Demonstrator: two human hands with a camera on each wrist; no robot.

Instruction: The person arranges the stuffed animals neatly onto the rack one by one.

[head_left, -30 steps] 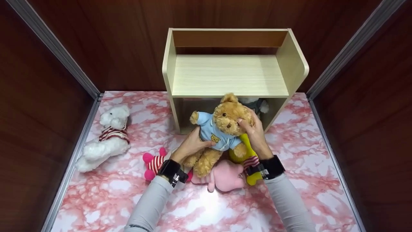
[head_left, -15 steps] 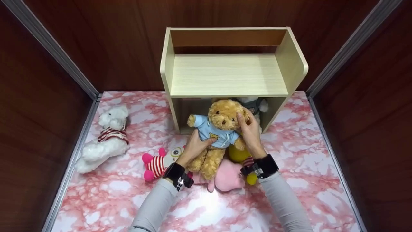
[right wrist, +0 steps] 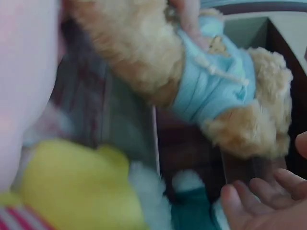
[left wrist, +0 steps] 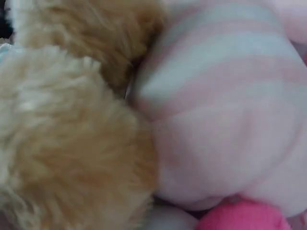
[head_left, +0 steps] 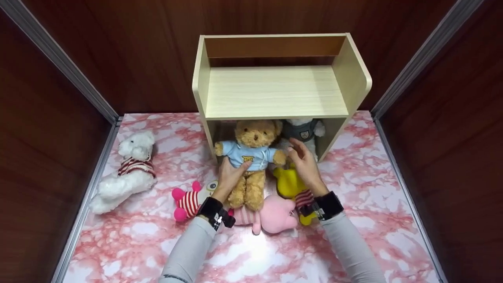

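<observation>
A brown teddy bear (head_left: 254,153) in a light blue hoodie faces the head camera at the front of the shelf's lower compartment, its head under the board. My left hand (head_left: 232,173) grips its waist, thumb across the hoodie front. Just right of the bear's arm, my right hand (head_left: 305,163) is off the bear, fingers loosely bent and holding nothing; the right wrist view shows those fingers (right wrist: 259,196) apart from the bear. The bear's legs hang over a pink striped plush pig (head_left: 275,214). In the left wrist view, brown fur (left wrist: 72,143) lies against the pig's striped body (left wrist: 225,96).
A pale wooden shelf (head_left: 275,90) stands at the back. In its lower right sits a white plush in a dark vest (head_left: 302,131). A yellow plush (head_left: 290,182) and a pink-and-white striped plush (head_left: 190,202) lie in front. A white plush dog (head_left: 133,169) lies left.
The teddy bear has moved left and become more upright, its head going under the shelf board. My right hand has let go of the bear's head and come down beside its arm.
</observation>
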